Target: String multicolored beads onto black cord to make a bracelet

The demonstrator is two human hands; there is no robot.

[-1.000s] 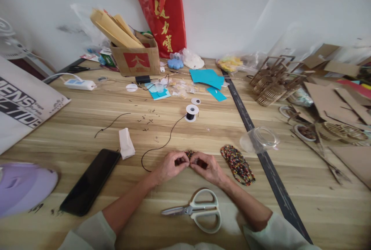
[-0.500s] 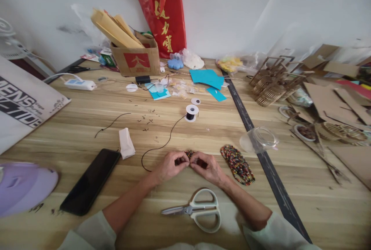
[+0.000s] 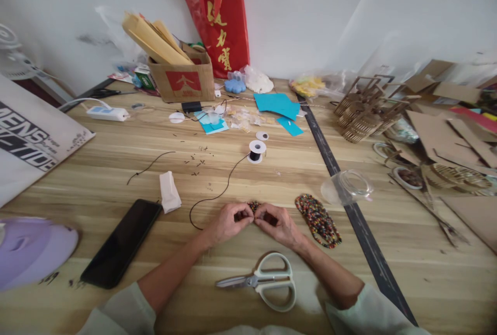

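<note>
My left hand (image 3: 233, 222) and my right hand (image 3: 276, 223) meet low over the table, fingertips pinched together. Between and just behind them shows a small part of a multicoloured beaded string (image 3: 254, 205); the rest is hidden by my fingers. From a white spool (image 3: 256, 151), a black cord (image 3: 224, 188) curves over the wood and passes behind my left hand. To the right of my right hand lies a coiled heap of multicoloured bead strings (image 3: 318, 221). Scissors with pale handles (image 3: 258, 281) rest on the table in front of my hands.
On the left lie a black phone (image 3: 121, 243), a folded white paper (image 3: 170, 192) and a loose cord piece (image 3: 149, 165). A clear plastic bag (image 3: 347, 188) sits on the right, near small woven baskets (image 3: 361, 110). A cardboard box (image 3: 182, 78) and red bag (image 3: 223, 19) stand behind.
</note>
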